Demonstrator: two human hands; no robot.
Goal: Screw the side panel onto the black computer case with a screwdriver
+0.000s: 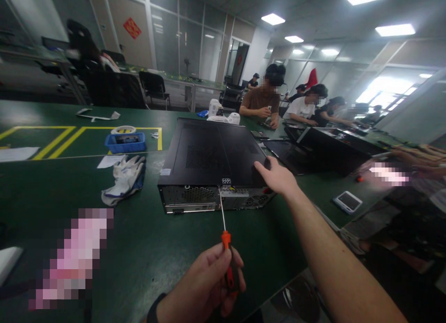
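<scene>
A black desktop computer case (209, 146) lies flat on the green table, its rear panel with vents and ports facing me. My left hand (216, 276) is closed around the orange and black handle of a screwdriver (226, 242). The shaft points away from me, and its tip meets the upper middle of the rear panel. At the case's right rear corner, my right hand (278, 174) holds the edge, thumb on the top cover. Its other fingers are partly hidden along the side.
Left of the case are a work glove (125, 177), a blue bin (125, 142) and a tape roll (123, 130). Behind it stands a white object (223, 114). An opened case (337, 142) and a white device (348, 201) are to the right. Several people work along the table.
</scene>
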